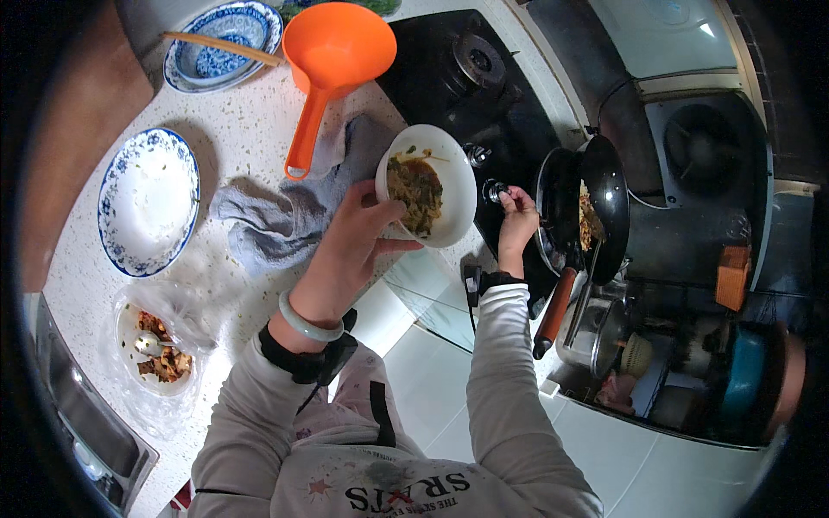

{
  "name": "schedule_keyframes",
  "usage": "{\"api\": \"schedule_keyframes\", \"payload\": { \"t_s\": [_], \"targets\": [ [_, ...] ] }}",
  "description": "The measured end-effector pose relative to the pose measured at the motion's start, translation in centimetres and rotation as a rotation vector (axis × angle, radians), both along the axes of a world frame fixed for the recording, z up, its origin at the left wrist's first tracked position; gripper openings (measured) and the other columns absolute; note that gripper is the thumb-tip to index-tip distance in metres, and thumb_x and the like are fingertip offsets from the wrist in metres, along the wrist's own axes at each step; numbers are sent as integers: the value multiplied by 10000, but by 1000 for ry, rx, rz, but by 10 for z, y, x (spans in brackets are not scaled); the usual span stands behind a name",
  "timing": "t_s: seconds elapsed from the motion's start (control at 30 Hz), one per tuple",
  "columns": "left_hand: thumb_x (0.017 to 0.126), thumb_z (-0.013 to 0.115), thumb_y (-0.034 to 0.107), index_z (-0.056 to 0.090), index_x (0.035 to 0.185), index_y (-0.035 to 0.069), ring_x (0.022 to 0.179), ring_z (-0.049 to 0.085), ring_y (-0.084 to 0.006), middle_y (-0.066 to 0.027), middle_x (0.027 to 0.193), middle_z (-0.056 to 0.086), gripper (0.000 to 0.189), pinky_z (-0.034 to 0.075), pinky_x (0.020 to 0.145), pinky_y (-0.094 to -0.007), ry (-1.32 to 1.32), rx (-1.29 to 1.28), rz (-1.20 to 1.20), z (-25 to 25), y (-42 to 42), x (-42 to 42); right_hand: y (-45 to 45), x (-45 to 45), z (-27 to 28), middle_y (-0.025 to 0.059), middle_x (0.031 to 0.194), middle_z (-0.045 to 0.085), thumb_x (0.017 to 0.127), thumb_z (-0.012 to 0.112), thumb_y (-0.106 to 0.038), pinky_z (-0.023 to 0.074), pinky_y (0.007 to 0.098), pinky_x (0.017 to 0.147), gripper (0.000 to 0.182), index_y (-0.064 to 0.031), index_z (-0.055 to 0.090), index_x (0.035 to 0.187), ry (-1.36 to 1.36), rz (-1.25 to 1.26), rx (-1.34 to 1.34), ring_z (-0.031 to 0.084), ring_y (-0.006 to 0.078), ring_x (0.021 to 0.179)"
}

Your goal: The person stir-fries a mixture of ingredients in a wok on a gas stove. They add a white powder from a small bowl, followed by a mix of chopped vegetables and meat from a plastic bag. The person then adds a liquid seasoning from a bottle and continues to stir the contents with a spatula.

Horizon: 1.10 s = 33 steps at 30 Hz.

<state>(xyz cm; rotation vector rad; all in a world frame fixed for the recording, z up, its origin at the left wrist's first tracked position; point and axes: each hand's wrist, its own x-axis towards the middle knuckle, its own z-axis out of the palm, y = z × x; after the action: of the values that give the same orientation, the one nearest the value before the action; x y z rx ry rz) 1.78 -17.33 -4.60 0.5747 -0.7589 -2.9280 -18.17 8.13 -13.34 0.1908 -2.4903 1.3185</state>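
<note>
My left hand (363, 239) grips a white bowl (456, 207) by its near side, thumb over the rim. Inside lies greenish-brown cooked food (418, 194) with some dark sauce. My right hand (518, 217) has its fingertips on a stove knob (496, 191) at the front of the black gas cooktop (440, 103). Just right of that hand sits a dark wok (605, 168) with a wooden handle (554, 314). Some chopped food (588, 220) and the metal end of a utensil (589, 278) are in the wok.
An orange ladle (340, 52) and a grey-blue cloth (278, 220) lie on the counter. Beyond them are chopsticks (223, 46) across a patterned bowl (220, 68). At left are an oval plate (149, 201), a bagged food container (155, 385) and a sink (90, 401). A metal pot (589, 337) stands right.
</note>
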Motion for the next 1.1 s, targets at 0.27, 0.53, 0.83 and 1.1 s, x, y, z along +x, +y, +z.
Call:
{"api": "schedule_keyframes", "payload": {
  "t_s": [0.27,0.53,0.83,1.1],
  "targets": [
    [779,550,47,276,1206,-60,1007,534,-269,-174,1117,419,519,570,704,-358,41,83,36,-9,1,-1,-3,-1,-3,41,755,588,699,676,49,445,230,647,142,37,595,815,5,-16,-47,526,110,674],
    [828,551,161,323,1218,-68,989,569,-242,-153,1121,497,507,555,742,-351,-36,-11,0,-18,3,-6,-9,-1,-4,40,775,581,700,678,37,447,235,633,177,25,616,865,66,-6,-32,526,116,665],
    [757,546,30,265,1212,-41,965,555,-272,-171,1101,433,540,576,671,-374,-20,94,-37,-28,1,-13,-7,-3,-9,64,839,574,702,677,20,446,249,624,145,-2,639,840,37,-62,58,523,133,668],
    [763,538,32,260,1209,-50,959,565,-271,-178,1108,437,532,575,669,-370,-39,68,-10,-15,0,-11,-8,-3,-10,61,829,555,715,643,58,447,268,650,141,-43,633,812,94,-15,156,529,154,707]
  ]
}}
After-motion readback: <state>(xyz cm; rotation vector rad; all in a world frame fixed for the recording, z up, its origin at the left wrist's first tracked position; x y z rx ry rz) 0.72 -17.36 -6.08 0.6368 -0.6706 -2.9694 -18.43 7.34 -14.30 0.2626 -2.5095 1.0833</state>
